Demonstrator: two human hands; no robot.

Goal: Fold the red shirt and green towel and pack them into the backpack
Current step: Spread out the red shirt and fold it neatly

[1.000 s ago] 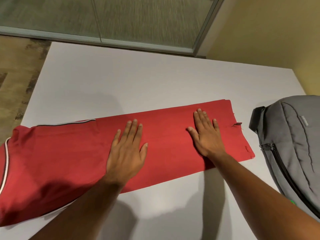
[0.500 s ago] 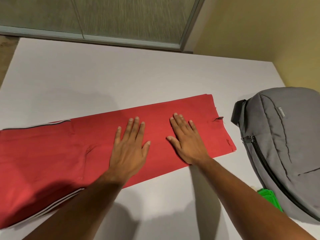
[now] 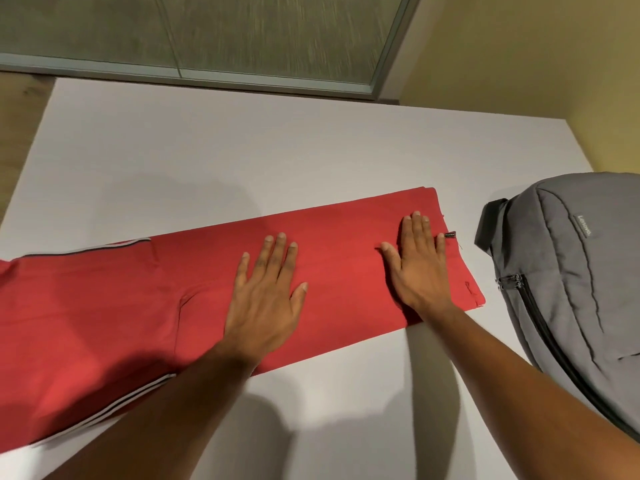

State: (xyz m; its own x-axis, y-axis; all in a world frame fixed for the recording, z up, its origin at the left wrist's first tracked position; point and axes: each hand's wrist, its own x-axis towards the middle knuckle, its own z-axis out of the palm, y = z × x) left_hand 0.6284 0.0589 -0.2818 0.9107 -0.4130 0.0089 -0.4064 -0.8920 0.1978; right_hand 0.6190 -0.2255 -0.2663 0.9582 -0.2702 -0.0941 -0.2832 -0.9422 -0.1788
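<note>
White rectangular table (image 3: 311,161) carries a long folded red fabric shirt (image 3: 104,317) across its middle, grey zipped backpack (image 3: 568,289) at right. Left hand (image 3: 265,299) flat mid-shirt, fingers spread; right hand (image 3: 420,268) flat near the shirt's right end, fingers together.

Red shirt (image 3: 138,317) folded into a long flat band, white-and-black trimmed sleeve edges at the end far from the grey backpack (image 3: 568,289), hem end just beside it, backpack lying flat, zip closed, Lenovo label on top
</note>
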